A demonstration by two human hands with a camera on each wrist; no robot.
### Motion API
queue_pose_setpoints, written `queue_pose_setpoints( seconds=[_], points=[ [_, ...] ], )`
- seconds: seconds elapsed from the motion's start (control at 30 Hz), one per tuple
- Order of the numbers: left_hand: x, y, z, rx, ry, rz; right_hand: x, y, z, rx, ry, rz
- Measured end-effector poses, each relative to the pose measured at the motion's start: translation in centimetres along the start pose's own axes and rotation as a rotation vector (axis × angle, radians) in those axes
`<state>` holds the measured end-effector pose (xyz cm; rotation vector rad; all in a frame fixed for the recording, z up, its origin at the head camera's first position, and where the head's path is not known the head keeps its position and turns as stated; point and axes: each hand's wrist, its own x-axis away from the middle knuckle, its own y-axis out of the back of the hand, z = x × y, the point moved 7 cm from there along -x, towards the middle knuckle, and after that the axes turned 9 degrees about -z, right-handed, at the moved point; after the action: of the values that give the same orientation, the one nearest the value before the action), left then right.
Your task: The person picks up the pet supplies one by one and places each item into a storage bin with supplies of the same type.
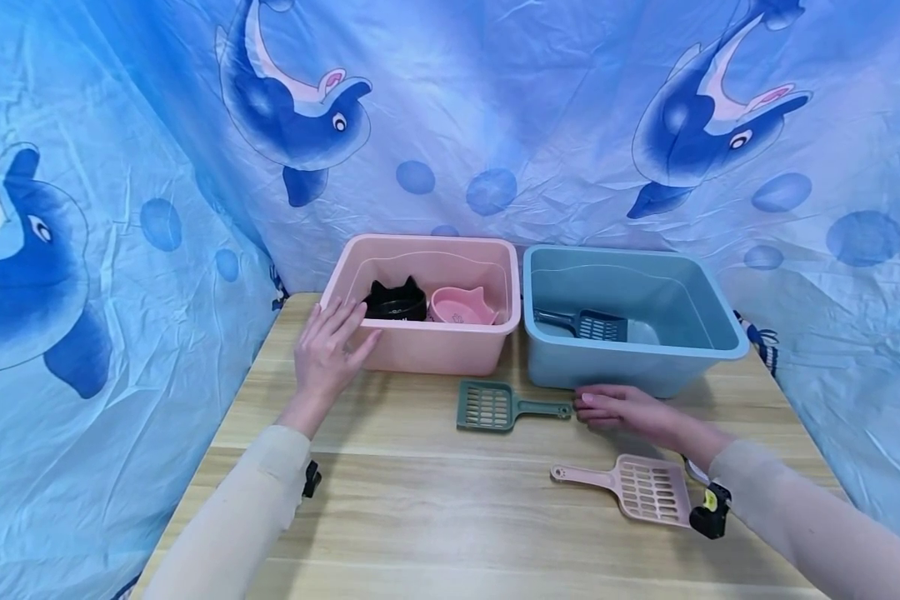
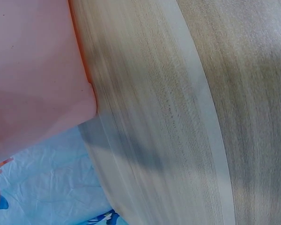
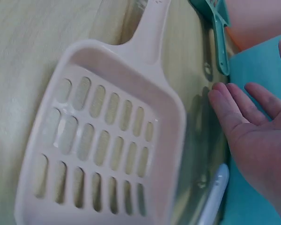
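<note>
Two-handed: resting spread-fingered left hand (image 1: 328, 347) on pink bin (image 1: 435, 353); positioning right hand (image 1: 621, 411), loosely extending fingers, beside green scoop (image 1: 516, 407).

smooth plstc pink bin (image 1: 435, 350), plstc green scoop (image 1: 525, 407), wood-grain tbl (image 1: 420, 508), crinkly glossy sheet (image 1: 435, 92)

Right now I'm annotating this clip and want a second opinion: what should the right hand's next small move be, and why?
I'd probably have the right hand pinch the green scoop by its handle: that hand lies open right beside the handle's end, holding nothing, while the left hand rests on the pink bin.
</note>
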<state>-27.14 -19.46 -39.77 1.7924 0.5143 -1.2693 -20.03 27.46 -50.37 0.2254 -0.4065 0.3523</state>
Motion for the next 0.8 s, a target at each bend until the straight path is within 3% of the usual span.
queue_pose_setpoints(
  seconds=[0.17,0.4,0.8],
  points=[
    [-0.1,0.0,-0.1,0.002,-0.002,0.012,-0.5,-0.7,-1.1,-0.163,-0.048,0.029],
    [-0.1,0.0,-0.1,0.006,0.001,0.006,-1.3,-1.6,-2.0,-0.351,-0.100,-0.001],
    [0.0,-0.1,-0.2,-0.011,0.002,0.012,-3.2,-3.4,-2.3,-0.382,-0.068,-0.115]
  ],
)
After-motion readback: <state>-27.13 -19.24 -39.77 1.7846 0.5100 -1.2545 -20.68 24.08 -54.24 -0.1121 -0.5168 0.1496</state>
